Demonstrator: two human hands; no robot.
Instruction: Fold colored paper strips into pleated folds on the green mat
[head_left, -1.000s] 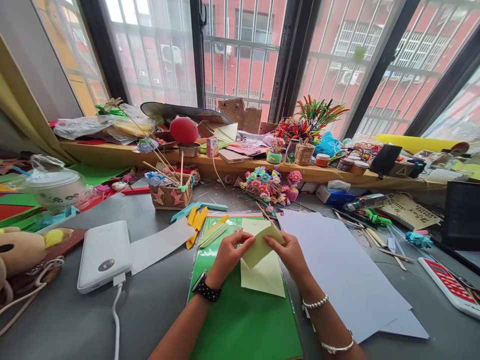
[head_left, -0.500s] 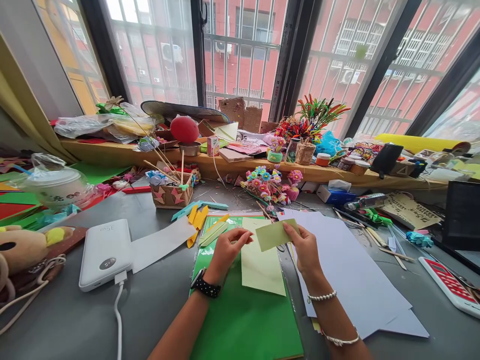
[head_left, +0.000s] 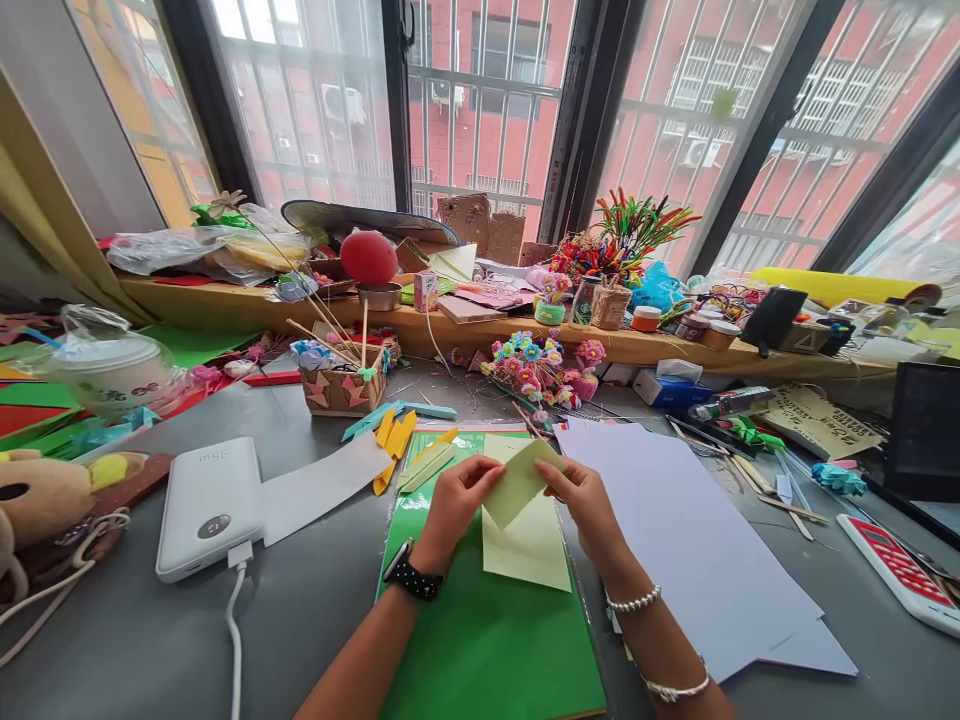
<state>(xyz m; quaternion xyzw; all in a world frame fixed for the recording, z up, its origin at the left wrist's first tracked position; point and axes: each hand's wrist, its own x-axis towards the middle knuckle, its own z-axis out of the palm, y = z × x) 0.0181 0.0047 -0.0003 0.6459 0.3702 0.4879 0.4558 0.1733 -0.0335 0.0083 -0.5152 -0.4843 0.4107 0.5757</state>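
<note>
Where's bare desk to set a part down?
Main patch: grey desktop between the power bank cable and the green sheet, though the left forearm crosses its near end. Slimmer strip: between the white sheets and calculator. Crowded: windowsill, and the desk below around the flower cluster.

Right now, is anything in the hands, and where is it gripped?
Yes, a small piece of pale green paper: the left hand pinches its left edge, and the right hand pinches its right side.

On the bench, a white power bank is lying left — a lidded cup is standing farther left — while colourful flowers are sitting far and a calculator is resting right.
</note>
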